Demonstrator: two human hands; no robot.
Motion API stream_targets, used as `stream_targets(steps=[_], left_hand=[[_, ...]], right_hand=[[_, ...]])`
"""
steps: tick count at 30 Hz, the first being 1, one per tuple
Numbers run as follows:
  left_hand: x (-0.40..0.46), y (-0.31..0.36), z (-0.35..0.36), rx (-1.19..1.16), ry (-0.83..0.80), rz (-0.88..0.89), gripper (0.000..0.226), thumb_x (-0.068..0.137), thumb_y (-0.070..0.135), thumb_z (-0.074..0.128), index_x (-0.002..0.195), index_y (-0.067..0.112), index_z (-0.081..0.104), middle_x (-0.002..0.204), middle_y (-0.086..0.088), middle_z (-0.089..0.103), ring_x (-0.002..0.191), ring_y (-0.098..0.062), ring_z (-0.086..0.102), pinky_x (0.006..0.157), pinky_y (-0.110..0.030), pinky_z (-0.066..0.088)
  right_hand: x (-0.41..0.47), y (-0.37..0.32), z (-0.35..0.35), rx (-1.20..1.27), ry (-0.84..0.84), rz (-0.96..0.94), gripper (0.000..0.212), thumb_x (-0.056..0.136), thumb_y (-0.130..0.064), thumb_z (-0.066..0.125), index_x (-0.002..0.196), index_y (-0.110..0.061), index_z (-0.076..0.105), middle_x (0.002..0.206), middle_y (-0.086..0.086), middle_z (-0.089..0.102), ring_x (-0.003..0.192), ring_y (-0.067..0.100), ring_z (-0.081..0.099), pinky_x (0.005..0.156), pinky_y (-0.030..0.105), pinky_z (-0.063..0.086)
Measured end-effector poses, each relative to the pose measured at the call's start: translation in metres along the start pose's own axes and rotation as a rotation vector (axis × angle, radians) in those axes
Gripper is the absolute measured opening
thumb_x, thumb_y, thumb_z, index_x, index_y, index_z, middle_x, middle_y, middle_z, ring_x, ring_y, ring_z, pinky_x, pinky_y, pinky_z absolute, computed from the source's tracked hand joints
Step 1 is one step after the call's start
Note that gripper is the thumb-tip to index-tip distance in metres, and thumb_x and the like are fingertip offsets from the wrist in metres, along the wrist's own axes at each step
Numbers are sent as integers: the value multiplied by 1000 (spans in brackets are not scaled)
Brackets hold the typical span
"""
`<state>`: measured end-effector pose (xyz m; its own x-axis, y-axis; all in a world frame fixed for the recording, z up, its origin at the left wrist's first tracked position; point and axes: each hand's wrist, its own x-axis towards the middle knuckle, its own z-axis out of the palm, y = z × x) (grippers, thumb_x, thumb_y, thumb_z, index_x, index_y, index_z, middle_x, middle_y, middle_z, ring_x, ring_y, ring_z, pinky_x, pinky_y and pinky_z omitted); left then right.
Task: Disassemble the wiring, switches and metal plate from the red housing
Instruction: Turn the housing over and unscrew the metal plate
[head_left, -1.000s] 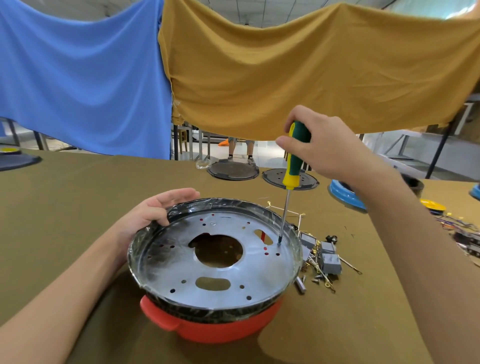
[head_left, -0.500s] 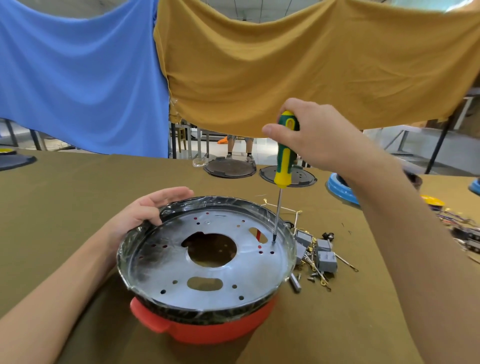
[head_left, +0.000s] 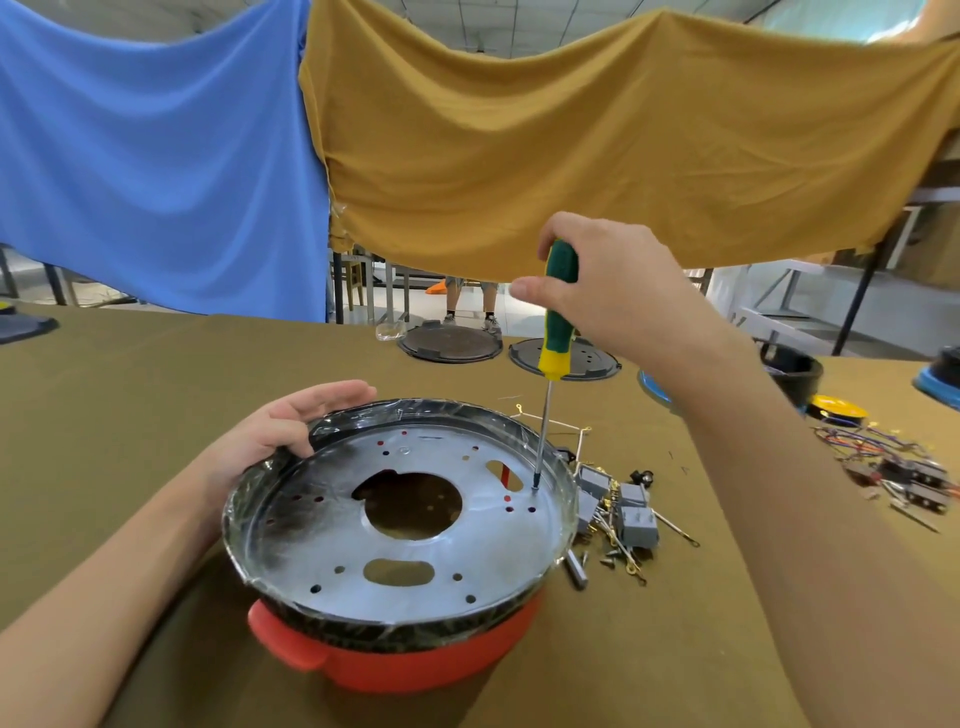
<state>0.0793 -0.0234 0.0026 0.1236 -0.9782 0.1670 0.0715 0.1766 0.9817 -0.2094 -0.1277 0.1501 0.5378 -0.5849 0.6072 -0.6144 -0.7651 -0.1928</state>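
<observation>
The red housing (head_left: 395, 660) sat near the table's front edge, with the metal plate (head_left: 405, 525) seated inside its film-wrapped rim. The right hand (head_left: 613, 291) gripped the green-and-yellow screwdriver (head_left: 557, 317), fingers and thumb curled round the handle, the shaft nearly upright and the tip set at a fastener point at about 3 o'clock on the plate. The left hand (head_left: 275, 436) rested on the rim at about 10 o'clock, fingers loosely extended and pressing rather than clasping.

Likely hazards: the tip could cam out and skate across the smooth plate if the shaft tilted; the housing could rotate under torque, since only a light press steadied it; a freed screw could drop through the central opening.

Just beyond the rim at 3 o'clock lay grey switches (head_left: 636, 525), loose screws (head_left: 608, 558) and wire clips, crowding the right wrist's working side. A wire bundle (head_left: 893, 467) lay well apart, farther right. 2 dark discs (head_left: 449, 345) lay at 12 o'clock.
</observation>
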Motion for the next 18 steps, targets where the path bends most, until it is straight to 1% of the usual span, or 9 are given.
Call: stream_targets(steps=[3,5,7,9,11,12,14,15,18], left_hand=[[-1,1,1,-32,7,-24,73,65,-19,31,130,3,57,133,-6,65,116,-19,66,80,-30,59],[-2,1,3,-33,3,-26,73,64,-17,35,130,3,57,133,-6,65,115,-19,67,78,-30,59],[-2,2,4,4,3,-18,72,64,-17,38,130,3,57,132,-5,66,115,-17,67,78,-27,59],[-2,2,3,49,9,-6,71,69,-21,31,130,3,56,132,-4,66,115,-13,66,78,-23,58],[-1,3,2,84,6,12,70,66,-17,36,130,3,56,131,-3,67,115,-10,65,79,-20,57],[-1,2,2,93,2,21,72,62,-13,42,130,3,56,130,-2,67,115,-9,65,79,-19,56],[0,2,1,76,-3,22,76,56,-9,46,131,3,56,131,-1,67,117,-9,64,80,-20,57],[-1,1,1,65,-7,18,77,56,-8,47,131,4,56,132,-2,66,118,-10,64,80,-21,57],[-1,1,0,51,-15,9,76,56,-8,47,130,5,57,133,-3,65,119,-12,63,80,-24,57]], right_hand=[[2,5,-14,88,-102,-34,33,91,-39,68,120,-27,60,87,-11,53,74,8,54,63,22,46],[1,11,-22,339,-239,-16,34,93,-27,67,126,-28,59,102,-2,65,87,12,64,79,27,56],[-1,15,-23,601,-323,69,31,95,-17,64,123,-25,58,103,1,71,91,9,70,81,27,58],[1,13,-16,378,-247,89,22,96,-32,59,116,-24,54,92,3,63,80,15,64,69,29,56],[3,10,-3,40,-136,80,41,93,-59,53,106,-21,49,82,2,51,70,20,51,57,30,41],[4,6,1,-21,-62,92,49,90,-66,51,101,-18,49,79,2,48,68,20,48,56,29,36],[5,2,4,-5,36,93,52,89,-65,55,100,-14,53,78,1,49,70,19,48,57,29,37],[5,1,4,40,30,90,50,90,-60,58,109,-14,56,82,0,53,72,17,50,61,29,41],[6,3,-1,133,-23,92,47,95,-39,62,135,-18,52,115,1,57,87,16,54,76,32,50]])
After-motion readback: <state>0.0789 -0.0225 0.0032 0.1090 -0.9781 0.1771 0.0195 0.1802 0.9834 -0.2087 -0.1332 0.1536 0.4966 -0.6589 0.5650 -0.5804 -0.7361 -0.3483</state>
